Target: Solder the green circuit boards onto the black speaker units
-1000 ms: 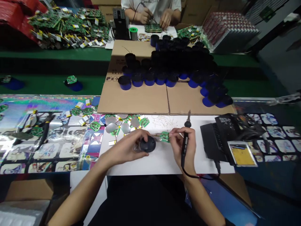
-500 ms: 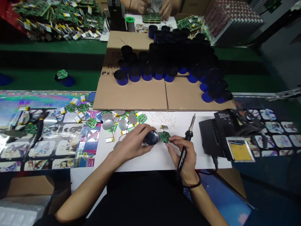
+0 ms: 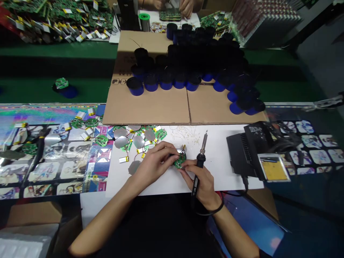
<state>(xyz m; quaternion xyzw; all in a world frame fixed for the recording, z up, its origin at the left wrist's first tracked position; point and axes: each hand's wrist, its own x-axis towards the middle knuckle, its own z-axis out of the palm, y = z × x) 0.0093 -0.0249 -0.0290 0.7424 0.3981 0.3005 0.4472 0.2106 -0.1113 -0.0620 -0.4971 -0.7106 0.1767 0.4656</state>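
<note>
My right hand (image 3: 202,182) grips a soldering iron (image 3: 199,168), its tip pointing up and away from me. The thumb and forefinger of that hand also hold the edge of a small green circuit board (image 3: 179,162). My left hand (image 3: 157,163) is closed, thumb and fingertips pinched at the board's left edge; what lies between them is too small to make out. Behind the board shows the pale rim of a round object (image 3: 181,152), mostly hidden. Left of my left hand, several green boards with silver discs (image 3: 139,141) and small battery packs (image 3: 124,159) lie on white paper (image 3: 215,157).
Several dark-blue cups (image 3: 135,86) crowd a cardboard sheet (image 3: 150,111) ahead. A black soldering station (image 3: 239,154) with a yellow sponge tray (image 3: 273,170) stands right. Pliers (image 3: 40,147) lie left. Across the bench, another person's hands (image 3: 186,8) work near boards.
My left hand has left its wrap around the dark round cup and now pinches at the board. My right hand moved left with the iron and board, bringing the board over the round object.
</note>
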